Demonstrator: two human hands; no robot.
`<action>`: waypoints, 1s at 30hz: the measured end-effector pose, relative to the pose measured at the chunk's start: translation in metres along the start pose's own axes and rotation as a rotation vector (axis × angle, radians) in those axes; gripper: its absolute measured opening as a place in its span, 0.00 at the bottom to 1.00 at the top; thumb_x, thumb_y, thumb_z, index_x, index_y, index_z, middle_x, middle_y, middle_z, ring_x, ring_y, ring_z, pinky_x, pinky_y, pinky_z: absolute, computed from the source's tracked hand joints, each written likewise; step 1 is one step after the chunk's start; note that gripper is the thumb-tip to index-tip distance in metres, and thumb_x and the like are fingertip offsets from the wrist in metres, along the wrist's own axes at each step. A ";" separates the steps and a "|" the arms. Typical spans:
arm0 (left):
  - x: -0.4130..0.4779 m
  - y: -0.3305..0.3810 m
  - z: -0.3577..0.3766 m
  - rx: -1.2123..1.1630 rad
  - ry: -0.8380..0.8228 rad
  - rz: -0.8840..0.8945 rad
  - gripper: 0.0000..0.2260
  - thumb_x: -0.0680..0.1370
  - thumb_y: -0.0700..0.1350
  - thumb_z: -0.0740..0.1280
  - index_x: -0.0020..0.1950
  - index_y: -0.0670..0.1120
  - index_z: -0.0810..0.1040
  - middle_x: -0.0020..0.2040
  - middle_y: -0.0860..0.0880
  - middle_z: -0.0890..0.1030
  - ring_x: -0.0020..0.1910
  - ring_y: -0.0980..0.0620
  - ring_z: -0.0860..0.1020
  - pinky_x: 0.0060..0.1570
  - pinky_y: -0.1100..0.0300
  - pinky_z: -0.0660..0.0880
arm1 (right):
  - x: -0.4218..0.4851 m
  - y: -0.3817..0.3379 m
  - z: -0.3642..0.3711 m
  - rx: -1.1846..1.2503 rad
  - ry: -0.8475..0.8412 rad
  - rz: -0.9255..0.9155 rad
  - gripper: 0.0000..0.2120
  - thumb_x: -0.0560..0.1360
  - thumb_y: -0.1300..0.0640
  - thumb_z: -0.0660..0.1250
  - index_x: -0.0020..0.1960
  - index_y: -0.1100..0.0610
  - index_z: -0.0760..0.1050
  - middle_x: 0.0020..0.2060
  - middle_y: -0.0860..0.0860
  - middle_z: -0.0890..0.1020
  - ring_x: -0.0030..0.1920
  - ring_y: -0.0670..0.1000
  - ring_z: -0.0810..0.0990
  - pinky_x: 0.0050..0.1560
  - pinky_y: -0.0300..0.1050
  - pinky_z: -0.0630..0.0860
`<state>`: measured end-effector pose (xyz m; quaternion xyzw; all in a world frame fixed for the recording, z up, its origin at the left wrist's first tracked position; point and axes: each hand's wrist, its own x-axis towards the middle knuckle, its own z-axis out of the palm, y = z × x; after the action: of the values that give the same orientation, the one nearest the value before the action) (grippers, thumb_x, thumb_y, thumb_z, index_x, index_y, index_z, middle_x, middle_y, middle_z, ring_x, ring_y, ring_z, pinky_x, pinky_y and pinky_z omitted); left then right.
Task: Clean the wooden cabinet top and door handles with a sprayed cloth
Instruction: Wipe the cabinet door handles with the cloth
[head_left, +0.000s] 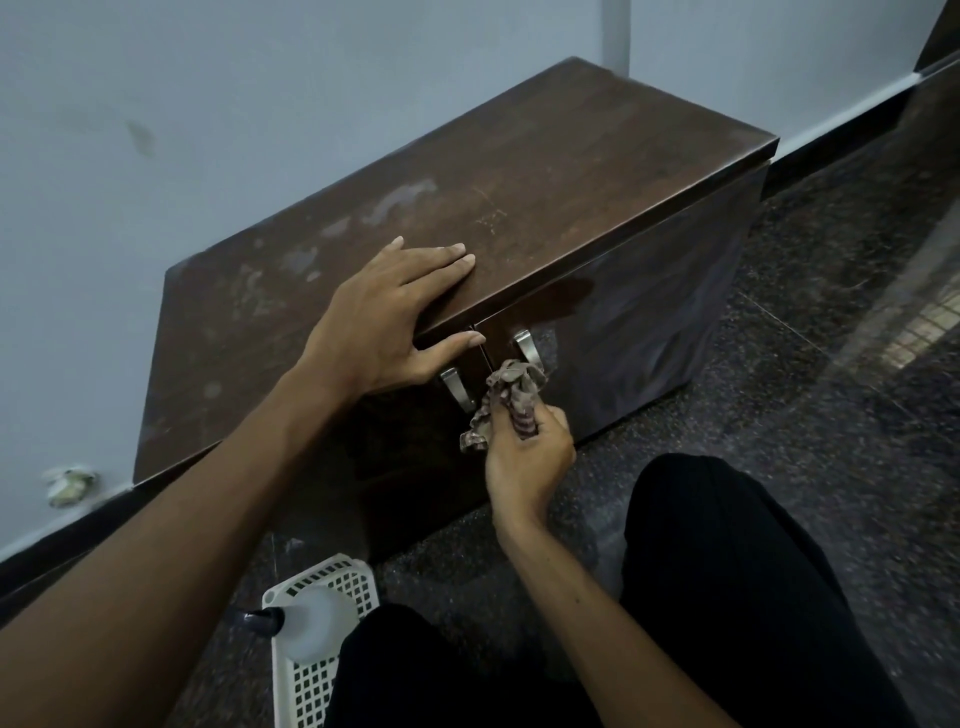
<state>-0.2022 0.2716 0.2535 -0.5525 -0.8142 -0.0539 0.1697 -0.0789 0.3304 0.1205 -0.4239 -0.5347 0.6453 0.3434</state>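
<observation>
A low dark wooden cabinet stands against the wall, its top worn with pale patches. My left hand lies flat on the top's front edge, fingers spread, thumb hooked under the lip. Two metal door handles sit on the front: the left handle is bare, and the right handle is partly wrapped by a crumpled striped cloth. My right hand grips that cloth from below, pressing it against the right handle's lower part.
A white plastic basket on the floor at the bottom left holds a translucent spray bottle. My knees in black trousers fill the lower right. Dark speckled floor stretches to the right of the cabinet; a pale wall runs behind it.
</observation>
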 end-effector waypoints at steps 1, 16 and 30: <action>0.000 0.000 0.000 0.004 -0.004 0.000 0.32 0.77 0.65 0.65 0.75 0.47 0.71 0.73 0.49 0.74 0.73 0.52 0.71 0.76 0.46 0.62 | 0.000 -0.002 0.001 -0.003 -0.004 0.009 0.03 0.74 0.59 0.73 0.44 0.57 0.84 0.40 0.47 0.77 0.37 0.47 0.79 0.41 0.54 0.80; 0.001 0.001 -0.001 0.007 0.008 0.006 0.32 0.77 0.64 0.66 0.74 0.46 0.72 0.72 0.48 0.74 0.72 0.51 0.72 0.76 0.45 0.63 | 0.002 0.005 -0.004 -0.117 -0.023 -0.160 0.09 0.73 0.63 0.74 0.53 0.58 0.85 0.39 0.42 0.74 0.39 0.46 0.78 0.42 0.45 0.79; 0.001 0.003 -0.002 0.051 -0.005 0.016 0.32 0.77 0.63 0.67 0.74 0.45 0.72 0.72 0.47 0.74 0.72 0.49 0.72 0.75 0.44 0.63 | 0.005 0.001 -0.006 -0.112 -0.037 -0.205 0.02 0.73 0.63 0.74 0.43 0.58 0.83 0.39 0.45 0.75 0.38 0.46 0.77 0.39 0.45 0.77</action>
<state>-0.1996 0.2733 0.2556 -0.5546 -0.8114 -0.0304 0.1821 -0.0754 0.3369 0.1179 -0.3735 -0.6167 0.5836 0.3736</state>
